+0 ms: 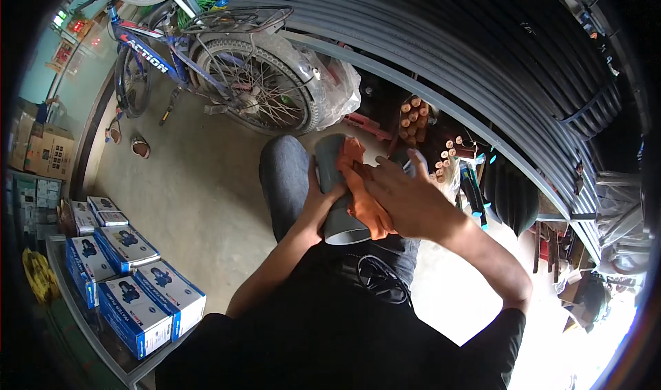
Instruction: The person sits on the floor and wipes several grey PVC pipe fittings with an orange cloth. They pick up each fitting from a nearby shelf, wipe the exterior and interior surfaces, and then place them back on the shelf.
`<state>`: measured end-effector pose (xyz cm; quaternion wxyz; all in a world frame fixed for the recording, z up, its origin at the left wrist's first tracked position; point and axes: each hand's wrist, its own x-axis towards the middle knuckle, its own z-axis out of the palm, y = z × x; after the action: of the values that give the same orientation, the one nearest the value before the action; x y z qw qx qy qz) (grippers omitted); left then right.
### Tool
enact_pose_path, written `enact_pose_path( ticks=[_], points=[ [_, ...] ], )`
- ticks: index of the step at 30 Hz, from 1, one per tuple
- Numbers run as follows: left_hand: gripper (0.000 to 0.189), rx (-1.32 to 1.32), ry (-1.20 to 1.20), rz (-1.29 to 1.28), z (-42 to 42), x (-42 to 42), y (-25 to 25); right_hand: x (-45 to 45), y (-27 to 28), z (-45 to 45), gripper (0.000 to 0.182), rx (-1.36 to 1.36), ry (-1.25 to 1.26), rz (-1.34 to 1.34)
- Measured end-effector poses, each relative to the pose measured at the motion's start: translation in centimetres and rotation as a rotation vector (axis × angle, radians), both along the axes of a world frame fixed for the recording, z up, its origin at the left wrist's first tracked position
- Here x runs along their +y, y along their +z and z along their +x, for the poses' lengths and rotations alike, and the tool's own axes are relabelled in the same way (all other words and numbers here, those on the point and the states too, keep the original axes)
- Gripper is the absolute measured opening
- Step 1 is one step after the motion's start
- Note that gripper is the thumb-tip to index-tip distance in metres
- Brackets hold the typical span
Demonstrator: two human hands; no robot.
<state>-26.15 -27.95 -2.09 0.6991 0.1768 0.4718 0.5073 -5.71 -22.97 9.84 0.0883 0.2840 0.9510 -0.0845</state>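
Note:
A short grey plastic pipe (330,168) lies across my lap, its open end towards me. My left hand (323,201) grips its side, with the thumb over the top. An orange cloth (367,199) is draped along the pipe's right side. My right hand (395,194) presses the cloth against the pipe with its fingers spread; its palm is hidden. A coiled black cable (379,281) rests against my clothes just below the pipe.
A bicycle (227,75) stands beyond my knees. Boxed water pumps (137,307) sit on a glass-topped counter (88,333) at the left. Long grey pipes (465,75) fill a metal rack at the upper right, above bundled wooden handles (413,116). Sandals (140,147) lie on the floor.

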Motion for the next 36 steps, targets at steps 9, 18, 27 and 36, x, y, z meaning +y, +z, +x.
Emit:
enact_pose_path(
  ticks=[9, 18, 27, 36],
  points=[
    [0.105, -0.177, 0.035, -0.019, -4.0, 0.4, 1.6, 0.5, 0.0, -1.1, 0.06, 0.157, 0.214, 0.16],
    [0.092, -0.203, 0.008, -0.106, -2.6, -2.2, -0.1, 0.7, -0.5, -3.1, 0.076, 0.144, 0.231, 0.218],
    [0.098, -0.203, 0.089, -0.043, -3.8, -2.0, 0.7, 1.6, -1.8, -3.2, 0.054, 0.303, 0.246, 0.142],
    [0.101, -0.133, 0.145, 0.08, -2.5, -1.4, -0.3, 4.0, -1.9, -2.2, 0.042, 0.431, 0.206, -0.055]
  ],
)
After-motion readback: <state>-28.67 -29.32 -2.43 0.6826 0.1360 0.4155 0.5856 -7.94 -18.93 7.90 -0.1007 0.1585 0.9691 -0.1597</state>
